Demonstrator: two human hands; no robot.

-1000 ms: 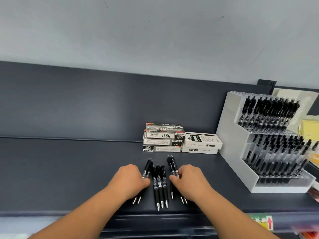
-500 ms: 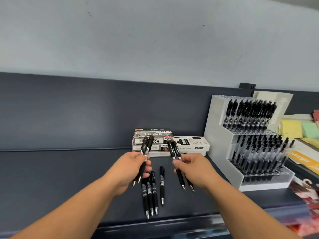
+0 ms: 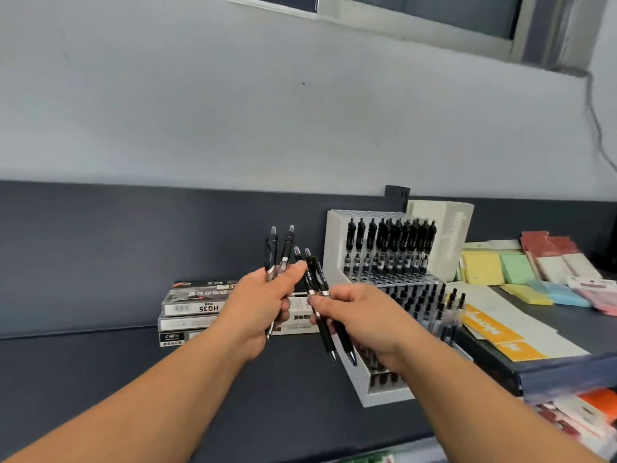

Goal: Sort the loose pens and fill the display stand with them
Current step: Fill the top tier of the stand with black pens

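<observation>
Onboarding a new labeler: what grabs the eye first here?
Two hands mid-frame: the left hand grips a pair of pens upright, the right hand pinches a second pair, tips down. Just right stands the white display stand, a row of black pens across its top tier. Stacked boxes lie behind the left hand.

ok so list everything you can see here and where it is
shelf: one, dark grey, under everything
display stand: one, white, stepped, on the shelf at right
pens in the stand: many, black, upright on upper and lower tiers
pen boxes: stack of at least three, black and white, left of the stand at the back
sticky note pads: several, yellow, green, blue, pink, far right
left pair of pens: two, black, click ends up
right pair of pens: two, black, tilted, tips down
left hand: fingers grip the left pair
right hand: fingers pinch the right pair
</observation>
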